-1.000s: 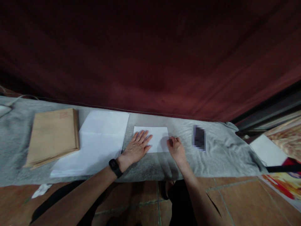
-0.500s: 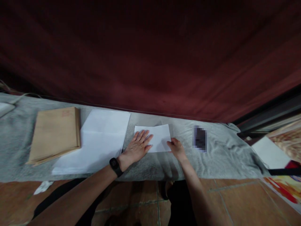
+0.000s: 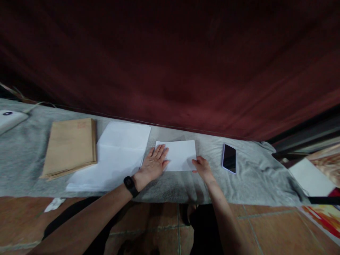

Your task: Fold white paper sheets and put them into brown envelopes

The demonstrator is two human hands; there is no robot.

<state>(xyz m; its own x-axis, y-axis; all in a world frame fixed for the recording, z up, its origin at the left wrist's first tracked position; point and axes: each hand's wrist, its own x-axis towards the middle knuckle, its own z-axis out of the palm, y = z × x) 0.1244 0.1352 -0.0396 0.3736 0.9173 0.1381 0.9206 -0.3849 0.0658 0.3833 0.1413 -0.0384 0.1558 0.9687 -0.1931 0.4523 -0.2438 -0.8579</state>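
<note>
A folded white sheet of paper (image 3: 180, 154) lies on a grey cloth (image 3: 170, 184) spread over the floor. My left hand (image 3: 153, 163) lies flat with fingers spread on the sheet's left part; a black watch is on that wrist. My right hand (image 3: 202, 167) rests at the sheet's lower right corner with fingers curled, pinching or pressing the edge. A dark phone (image 3: 229, 158) sits just right of my right hand.
A stack of white sheets (image 3: 117, 156) lies left of my left hand, and a pile of brown envelopes (image 3: 70, 147) further left. A white device (image 3: 9, 118) sits at the far left. A dark red curtain (image 3: 170, 71) hangs behind. Brown floor tiles (image 3: 265, 230) lie near me.
The sheet's right side was lifted slightly half a second ago and now lies flat. My right hand slid down to its lower right corner. The view shifted a little to the right.
</note>
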